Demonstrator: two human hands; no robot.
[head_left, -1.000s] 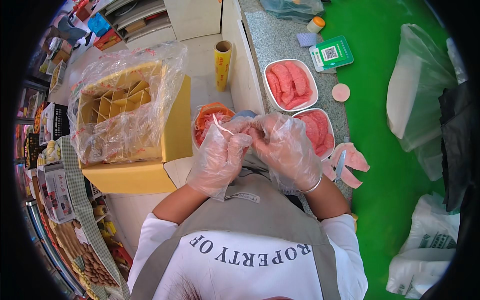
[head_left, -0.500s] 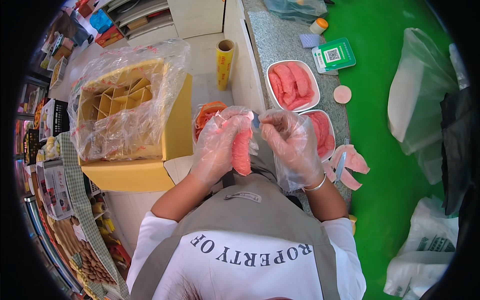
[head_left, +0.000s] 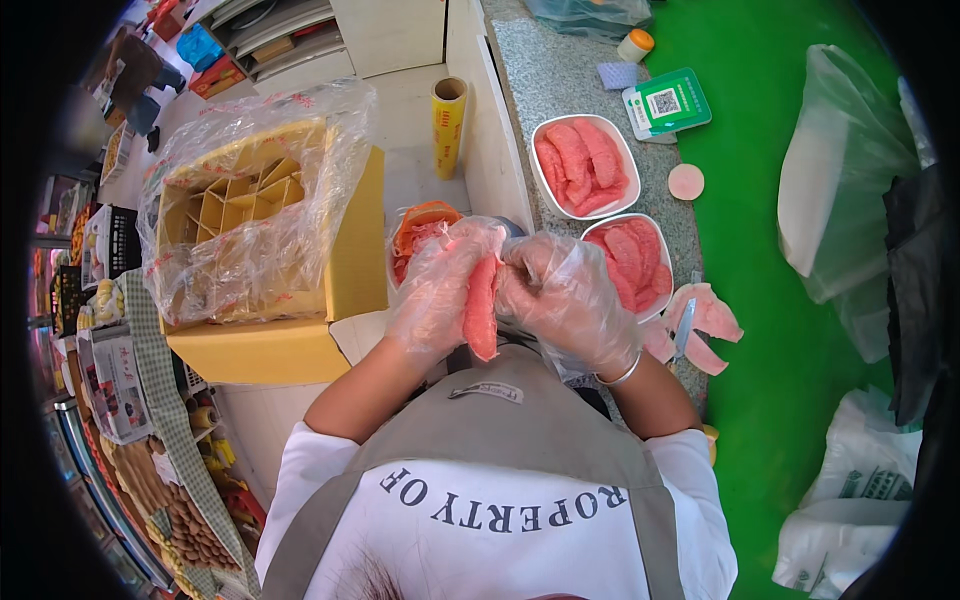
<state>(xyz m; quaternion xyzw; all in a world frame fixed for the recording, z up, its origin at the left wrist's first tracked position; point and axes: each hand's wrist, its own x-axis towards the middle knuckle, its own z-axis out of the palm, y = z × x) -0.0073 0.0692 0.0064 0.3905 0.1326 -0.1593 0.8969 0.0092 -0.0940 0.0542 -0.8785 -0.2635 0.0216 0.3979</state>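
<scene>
My left hand (head_left: 440, 290), in a clear plastic glove, is closed around a peeled red pomelo segment (head_left: 481, 315), which hangs upright from its fingers in front of my apron. Right beside it, my gloved right hand (head_left: 560, 290) has its fingers curled together against the segment's upper edge; whatever they pinch is hidden. Just beyond my right hand sits a white tub (head_left: 668, 297) of red pomelo segments (head_left: 630, 258), partly covered by the glove. A second white tub (head_left: 541, 180) of segments stands farther off on the counter. Below my left hand, an orange-rimmed container (head_left: 428, 212) holds pinkish scraps.
Pink peel pieces (head_left: 712, 312) and a blue-grey blade-like tool (head_left: 684, 328) lie on the counter's right. A yellow carton (head_left: 355, 250) with cardboard dividers and plastic film stands left. Beyond it rises a yellow roll (head_left: 447, 130). Plastic bags (head_left: 835, 180) lie on the green surface.
My right hand has moved left, from apart to against the segment in my left hand. More of the nearer tub now shows. The segment has turned slightly.
</scene>
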